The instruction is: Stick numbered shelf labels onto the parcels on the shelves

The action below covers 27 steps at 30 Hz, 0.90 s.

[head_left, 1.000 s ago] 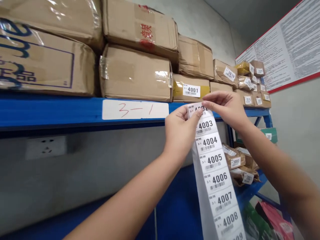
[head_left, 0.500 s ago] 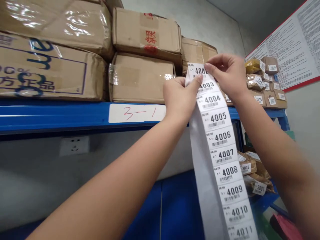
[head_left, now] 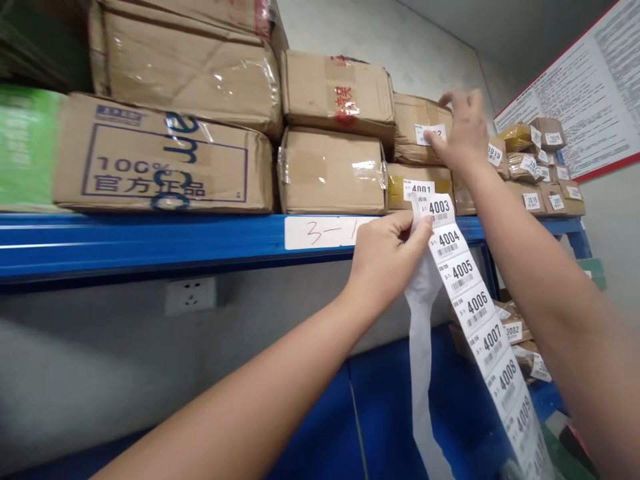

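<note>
One long white sticker strip (head_left: 464,275) hangs from the left hand (head_left: 387,253), pinched tight, before the blue shelf (head_left: 150,239). Seven black numbers show clearly. The right hand (head_left: 463,130), fingers apart, has its thumb on one white sticker (head_left: 423,133) on a brown box (head_left: 413,110).

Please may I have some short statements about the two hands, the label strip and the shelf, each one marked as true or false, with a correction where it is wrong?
1. The left hand holds a label strip. True.
2. The strip's top label reads 4008. False: it reads 4003.
3. The right hand has its thumb over a label on a box. True.
4. The wall socket is above the blue shelf. False: it is below.
5. Label 4001 is on a yellow-taped box. True.
</note>
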Each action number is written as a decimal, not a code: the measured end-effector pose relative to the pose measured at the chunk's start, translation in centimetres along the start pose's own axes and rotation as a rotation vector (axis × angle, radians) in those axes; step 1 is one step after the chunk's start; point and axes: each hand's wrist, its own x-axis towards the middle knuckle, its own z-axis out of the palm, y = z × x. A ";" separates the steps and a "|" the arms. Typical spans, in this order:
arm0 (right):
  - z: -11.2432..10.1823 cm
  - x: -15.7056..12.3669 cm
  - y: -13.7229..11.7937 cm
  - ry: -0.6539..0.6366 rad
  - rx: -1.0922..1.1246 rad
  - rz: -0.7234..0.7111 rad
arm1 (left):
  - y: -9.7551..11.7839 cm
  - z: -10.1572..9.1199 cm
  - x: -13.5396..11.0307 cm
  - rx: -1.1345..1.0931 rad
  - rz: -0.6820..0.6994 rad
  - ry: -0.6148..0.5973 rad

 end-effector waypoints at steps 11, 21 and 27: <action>-5.2 -12.0 -11.2 -0.424 0.797 0.108 | -0.1 -4.5 -2.0 -0.299 -0.183 0.092; -2.7 -13.7 -15.0 -0.298 0.863 0.196 | 0.0 -6.9 -2.3 -0.327 -0.286 0.221; -0.9 -10.9 -16.5 -0.124 0.626 0.178 | -0.8 -8.2 -1.7 -0.312 -0.311 0.284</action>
